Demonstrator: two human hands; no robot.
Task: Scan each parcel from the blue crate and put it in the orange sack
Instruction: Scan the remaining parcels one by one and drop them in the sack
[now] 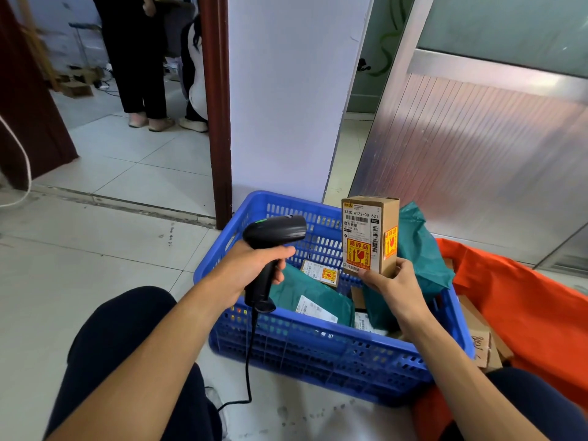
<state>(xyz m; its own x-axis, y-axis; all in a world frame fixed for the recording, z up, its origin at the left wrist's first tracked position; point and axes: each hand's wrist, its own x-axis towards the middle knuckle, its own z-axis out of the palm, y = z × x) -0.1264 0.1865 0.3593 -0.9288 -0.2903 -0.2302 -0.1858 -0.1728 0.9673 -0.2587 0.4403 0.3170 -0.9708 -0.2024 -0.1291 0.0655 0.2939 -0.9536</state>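
The left grip [254, 268] is clamped round the handle of a black barcode scanner [273, 233]. The handle's long axis runs downward and its head points right at the parcel, with a cable [248, 361] hanging from the base. Below and between both grips sits the blue crate [318, 361], holding green mailer bags [305, 291] and a small labelled box [321, 272]. The right grip [394, 291] pinches the bottom end of a cardboard box parcel [366, 237], upright above the crate, long axis vertical, shipping label toward the camera. Right of it lies the orange sack [525, 307], with cardboard boxes [480, 342] inside.
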